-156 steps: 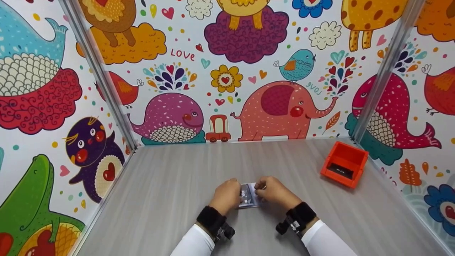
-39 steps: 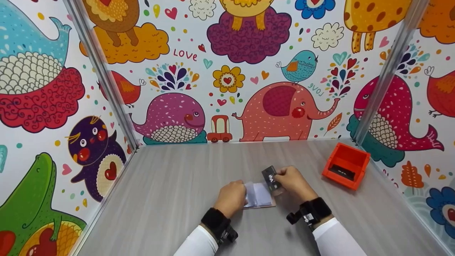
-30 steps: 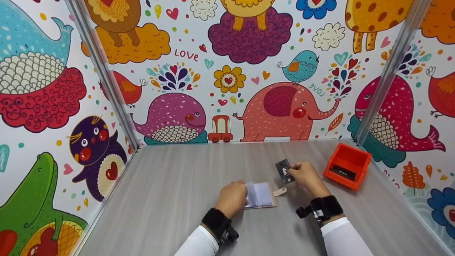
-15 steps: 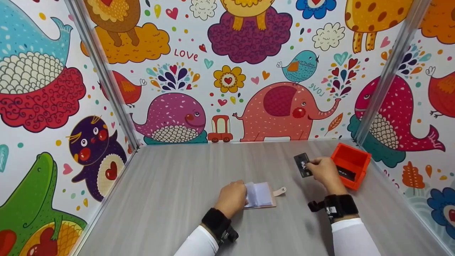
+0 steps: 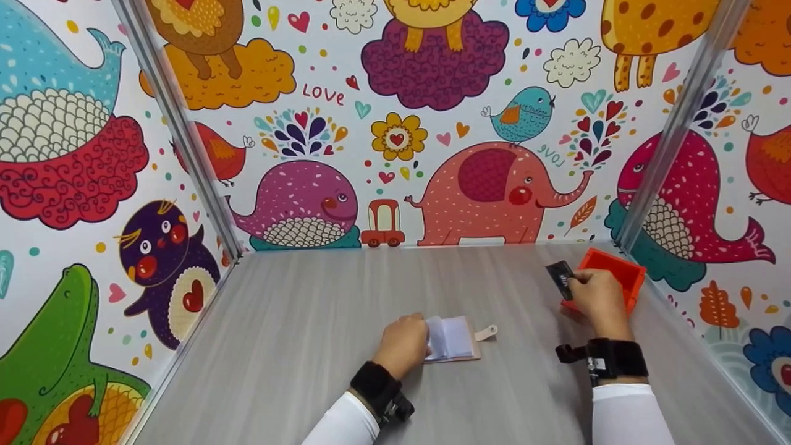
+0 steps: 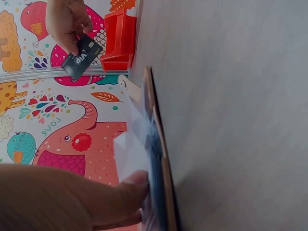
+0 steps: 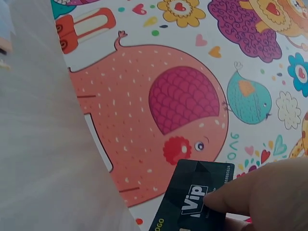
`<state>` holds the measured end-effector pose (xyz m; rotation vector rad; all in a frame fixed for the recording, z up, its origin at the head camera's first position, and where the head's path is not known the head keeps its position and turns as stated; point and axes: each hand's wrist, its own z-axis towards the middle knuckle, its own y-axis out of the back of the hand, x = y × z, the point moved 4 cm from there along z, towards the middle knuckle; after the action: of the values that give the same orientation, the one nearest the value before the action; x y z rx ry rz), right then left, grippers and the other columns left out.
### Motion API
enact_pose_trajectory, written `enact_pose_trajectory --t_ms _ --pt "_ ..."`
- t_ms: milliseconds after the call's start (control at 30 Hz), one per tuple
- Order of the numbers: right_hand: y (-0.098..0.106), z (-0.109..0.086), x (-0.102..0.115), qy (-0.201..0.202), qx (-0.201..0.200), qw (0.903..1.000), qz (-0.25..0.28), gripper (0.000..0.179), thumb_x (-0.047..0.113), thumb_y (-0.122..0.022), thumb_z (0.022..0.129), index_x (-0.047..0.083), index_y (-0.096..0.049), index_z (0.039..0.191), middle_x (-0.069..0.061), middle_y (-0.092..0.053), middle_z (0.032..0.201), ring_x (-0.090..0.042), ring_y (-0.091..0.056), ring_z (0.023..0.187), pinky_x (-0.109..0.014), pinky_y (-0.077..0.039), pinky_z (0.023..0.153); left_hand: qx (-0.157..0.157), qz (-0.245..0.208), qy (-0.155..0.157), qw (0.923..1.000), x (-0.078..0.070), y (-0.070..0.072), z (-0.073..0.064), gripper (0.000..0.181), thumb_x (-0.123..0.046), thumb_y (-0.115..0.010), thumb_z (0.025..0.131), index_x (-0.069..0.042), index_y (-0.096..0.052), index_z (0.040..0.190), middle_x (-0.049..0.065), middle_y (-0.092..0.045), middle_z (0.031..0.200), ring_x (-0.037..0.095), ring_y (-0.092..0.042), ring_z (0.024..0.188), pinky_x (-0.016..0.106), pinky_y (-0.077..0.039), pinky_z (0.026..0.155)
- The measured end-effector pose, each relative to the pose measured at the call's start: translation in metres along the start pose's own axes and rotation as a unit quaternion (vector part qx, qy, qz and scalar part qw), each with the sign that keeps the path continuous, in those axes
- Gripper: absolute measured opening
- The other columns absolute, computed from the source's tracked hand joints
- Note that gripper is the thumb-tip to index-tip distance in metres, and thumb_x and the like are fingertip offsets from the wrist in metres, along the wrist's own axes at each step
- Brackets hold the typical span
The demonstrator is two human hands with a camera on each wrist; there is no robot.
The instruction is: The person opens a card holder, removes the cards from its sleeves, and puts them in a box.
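Note:
My left hand [image 5: 400,346] holds the left side of an opened card holder [image 5: 458,340] that lies on the table. Its thumb [image 6: 132,190] presses on the clear plastic sleeves in the left wrist view. A pale strap with a snap [image 5: 487,334] sticks out from the holder's right side. Farther right, my right hand [image 5: 600,301] pinches a black card [image 5: 560,279] between thumb and fingers, raised above the table. "Vip" is printed on the card [image 7: 190,192] in the right wrist view. Hand and card overlap the left part of an orange bin [image 5: 634,276] in the head view.
The grey wood-look table [image 5: 309,309] meets a wall [image 5: 426,191] printed with cartoon animals at the back. Side panels [image 5: 167,259] with metal corner posts [image 5: 185,136] close it in at left and right. The bin stands near the back right corner.
My right hand drew the black card out of the card holder and carried it rightward to the orange bin, hiding the black card lying inside it. My left hand stays at the holder.

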<state>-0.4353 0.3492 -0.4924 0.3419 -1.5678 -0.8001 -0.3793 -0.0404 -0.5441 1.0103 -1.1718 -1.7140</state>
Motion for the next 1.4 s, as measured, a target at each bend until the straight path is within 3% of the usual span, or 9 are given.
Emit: enact_pose_trajectory --t_ms 167,300,700,933,1133,1300,1400 --pt "0.012 0.004 -0.011 0.014 -0.038 0.9978 -0.052 0.038 0.012 -0.061 0.11 -0.009 -0.073 0.139 -0.031 -0.076 0.133 -0.045 -0.066 0.114 -0.061 -0.057 0.108 -0.004 0.0 -0.001 1.0 0.0 0.001 0.0 0.03 -0.02 -0.101 0.078 -0.011 -0.073 0.082 0.004 -0.073 0.09 0.029 -0.076 0.086 0.044 -0.063 0.074" --pt "0.021 0.006 -0.021 0.019 -0.058 0.9945 -0.085 0.04 0.01 -0.058 0.11 -0.01 -0.071 0.141 -0.033 -0.073 0.14 -0.049 -0.066 0.12 -0.068 -0.052 0.114 -0.015 0.002 -0.01 0.9998 0.0 0.001 -0.001 0.029 -0.02 -0.101 0.076 -0.012 -0.074 0.08 0.003 -0.073 0.089 0.028 -0.077 0.086 0.043 -0.064 0.074" --pt "0.027 0.005 -0.037 0.052 -0.085 0.9869 -0.127 0.038 0.001 -0.057 0.101 -0.009 -0.077 0.132 -0.039 -0.073 0.133 -0.059 -0.064 0.121 -0.072 -0.049 0.112 -0.024 0.005 -0.015 0.9996 0.0 0.001 -0.003 0.027 -0.019 -0.1 0.075 -0.01 -0.075 0.083 0.004 -0.073 0.089 0.029 -0.077 0.086 0.043 -0.064 0.075" --pt "0.024 0.007 -0.043 0.033 -0.055 0.986 -0.154 0.04 -0.003 -0.058 0.094 -0.006 -0.08 0.127 -0.038 -0.073 0.127 -0.054 -0.059 0.111 -0.069 -0.05 0.106 -0.014 0.005 -0.018 0.9997 -0.001 0.001 -0.002 0.025 -0.019 -0.099 0.077 -0.011 -0.076 0.079 0.003 -0.072 0.089 0.029 -0.076 0.085 0.043 -0.063 0.074" --pt "0.018 0.009 -0.043 0.049 -0.045 0.9809 -0.183 0.029 -0.005 -0.06 0.092 -0.006 -0.084 0.108 -0.035 -0.077 0.111 -0.053 -0.062 0.1 -0.067 -0.052 0.097 -0.015 0.006 -0.018 0.9997 0.0 0.001 -0.002 0.026 -0.019 -0.1 0.076 -0.012 -0.075 0.078 0.003 -0.072 0.089 0.028 -0.075 0.084 0.043 -0.063 0.073" --pt "0.011 0.011 -0.045 0.066 -0.042 0.9743 -0.211 0.023 -0.005 -0.056 0.093 -0.006 -0.078 0.089 -0.033 -0.075 0.097 -0.05 -0.064 0.088 -0.064 -0.054 0.086 -0.015 0.012 -0.019 0.9996 0.0 -0.001 -0.001 0.025 -0.02 -0.101 0.076 -0.011 -0.078 0.08 0.003 -0.072 0.089 0.028 -0.075 0.085 0.042 -0.064 0.074" --pt "0.007 0.013 -0.046 0.071 -0.04 0.9718 -0.221 0.024 -0.006 -0.054 0.093 -0.009 -0.076 0.087 -0.035 -0.074 0.096 -0.051 -0.065 0.088 -0.065 -0.054 0.086 -0.012 0.012 -0.017 0.9997 0.0 -0.002 0.0 0.026 -0.02 -0.102 0.076 -0.01 -0.078 0.082 0.004 -0.073 0.09 0.028 -0.075 0.085 0.042 -0.064 0.074"
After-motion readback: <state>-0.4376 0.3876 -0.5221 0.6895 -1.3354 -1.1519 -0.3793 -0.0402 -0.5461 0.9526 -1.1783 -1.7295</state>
